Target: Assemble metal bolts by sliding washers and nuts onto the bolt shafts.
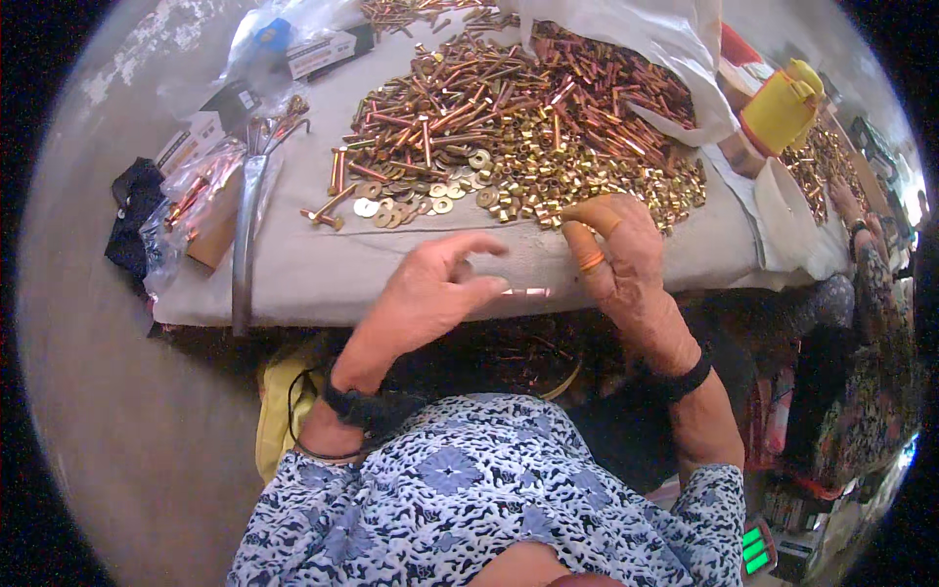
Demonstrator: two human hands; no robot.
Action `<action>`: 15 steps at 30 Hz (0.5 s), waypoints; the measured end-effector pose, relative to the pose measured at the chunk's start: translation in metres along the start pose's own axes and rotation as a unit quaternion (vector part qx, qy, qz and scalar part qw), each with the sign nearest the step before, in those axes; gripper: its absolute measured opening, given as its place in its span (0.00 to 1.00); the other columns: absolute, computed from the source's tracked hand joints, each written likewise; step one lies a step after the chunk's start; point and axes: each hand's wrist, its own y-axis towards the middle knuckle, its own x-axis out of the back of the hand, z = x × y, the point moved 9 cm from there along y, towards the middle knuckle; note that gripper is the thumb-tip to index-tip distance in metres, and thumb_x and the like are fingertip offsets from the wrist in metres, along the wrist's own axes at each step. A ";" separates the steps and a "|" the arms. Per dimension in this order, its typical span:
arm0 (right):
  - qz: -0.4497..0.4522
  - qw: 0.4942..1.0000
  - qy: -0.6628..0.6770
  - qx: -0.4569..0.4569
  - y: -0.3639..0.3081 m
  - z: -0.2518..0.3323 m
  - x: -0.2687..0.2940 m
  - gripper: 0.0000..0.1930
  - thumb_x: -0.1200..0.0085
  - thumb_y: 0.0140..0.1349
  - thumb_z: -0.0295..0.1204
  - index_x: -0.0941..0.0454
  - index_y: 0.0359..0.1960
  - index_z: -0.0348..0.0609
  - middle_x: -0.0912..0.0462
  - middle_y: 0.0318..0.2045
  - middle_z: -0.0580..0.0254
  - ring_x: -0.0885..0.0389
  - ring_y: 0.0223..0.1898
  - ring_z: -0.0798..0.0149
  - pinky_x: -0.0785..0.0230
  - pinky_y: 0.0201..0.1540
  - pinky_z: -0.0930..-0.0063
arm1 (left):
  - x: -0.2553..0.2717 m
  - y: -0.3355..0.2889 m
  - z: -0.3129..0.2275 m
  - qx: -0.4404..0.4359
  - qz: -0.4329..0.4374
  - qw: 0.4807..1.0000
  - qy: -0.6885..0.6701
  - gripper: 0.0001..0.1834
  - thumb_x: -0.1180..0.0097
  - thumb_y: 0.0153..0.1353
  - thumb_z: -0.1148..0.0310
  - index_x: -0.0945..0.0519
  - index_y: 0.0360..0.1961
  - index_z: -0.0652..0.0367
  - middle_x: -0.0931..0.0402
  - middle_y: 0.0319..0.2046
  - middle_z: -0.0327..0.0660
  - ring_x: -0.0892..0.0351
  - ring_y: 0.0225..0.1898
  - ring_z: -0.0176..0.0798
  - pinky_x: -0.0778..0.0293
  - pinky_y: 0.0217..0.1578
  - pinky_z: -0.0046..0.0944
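My left hand (427,293) hovers over the near edge of the cloth-covered table, thumb and forefinger apart with nothing visible between them. A small pale streak lies just past its thumb tip; I cannot make out what it is. Orange finger covers (590,256) sit on fingers of my right hand (626,259). Its fingertips are bent together at the near edge of a heap of small gold-coloured nut-like pieces (548,176), and whatever they pinch is hidden. Flat round washers (391,210) lie left of that heap, and beyond both spreads a large pile of bolts (440,98).
A long metal tool (247,225) lies at the table's left, beside plastic bags (210,181) and small boxes (323,54). White sheeting (636,34) covers the far right. A yellow container (782,108) stands to the right, near another person's arm (866,245).
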 end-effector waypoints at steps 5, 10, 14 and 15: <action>0.042 0.994 -0.077 0.063 0.014 0.020 -0.027 0.11 0.42 0.47 0.29 0.25 0.35 0.45 0.23 0.33 0.60 0.26 0.40 0.56 0.36 0.43 0.63 | 0.110 -0.024 0.023 0.041 -0.306 0.924 0.227 0.22 0.43 0.51 0.65 0.28 0.48 0.60 0.23 0.34 0.46 0.26 0.29 0.37 0.31 0.33 0.36; 0.115 0.976 -0.175 0.060 0.029 0.021 -0.072 0.14 0.44 0.48 0.30 0.25 0.39 0.46 0.25 0.41 0.61 0.32 0.50 0.55 0.44 0.51 0.57 | 0.144 -0.036 0.048 0.076 -0.337 0.870 0.353 0.14 0.46 0.53 0.61 0.25 0.38 0.58 0.24 0.25 0.54 0.25 0.30 0.58 0.32 0.31 0.52; 0.135 0.968 -0.192 0.087 0.021 0.007 -0.094 0.08 0.47 0.44 0.30 0.25 0.27 0.44 0.24 0.38 0.58 0.32 0.50 0.54 0.45 0.50 0.49 | 0.138 -0.024 0.048 0.040 -0.342 0.872 0.347 0.11 0.47 0.53 0.64 0.24 0.34 0.60 0.24 0.24 0.54 0.25 0.29 0.59 0.32 0.31 0.51; 0.128 0.972 -0.181 0.076 0.023 0.009 -0.092 0.07 0.47 0.40 0.28 0.25 0.24 0.44 0.24 0.37 0.59 0.32 0.49 0.55 0.44 0.50 0.49 | 0.139 -0.022 0.049 0.032 -0.344 0.873 0.344 0.11 0.47 0.53 0.65 0.24 0.34 0.61 0.24 0.24 0.54 0.25 0.29 0.59 0.32 0.32 0.51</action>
